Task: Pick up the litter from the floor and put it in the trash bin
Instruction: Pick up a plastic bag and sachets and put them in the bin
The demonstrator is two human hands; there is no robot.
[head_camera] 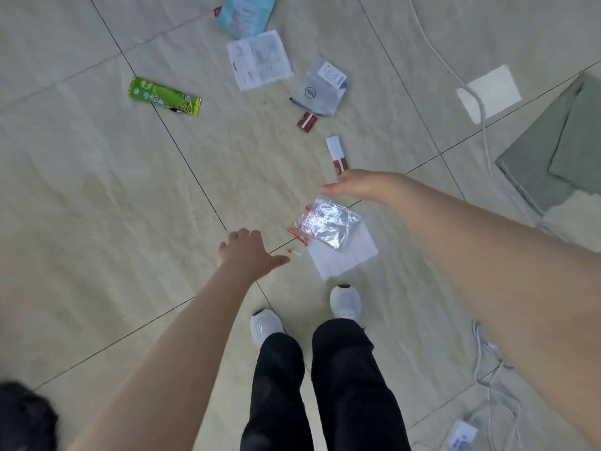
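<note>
I take the silver foil bag (327,226) as ref. Above it both my hands hang with nothing in them, left hand (247,251) just left of it, right hand (361,187) just beyond; gap btwn them is free. Bag lies on a white sheet (344,257), my 2 shoes (345,301) close behind. Bare tile far left of bag, only the green wrapper (165,96) out there. Beyond bag: red-white packet (338,153), grey pouch (320,89), leaflet (259,60) crowd the floor. Right of bag: cables (484,125) and grey cloth (553,151).
</note>
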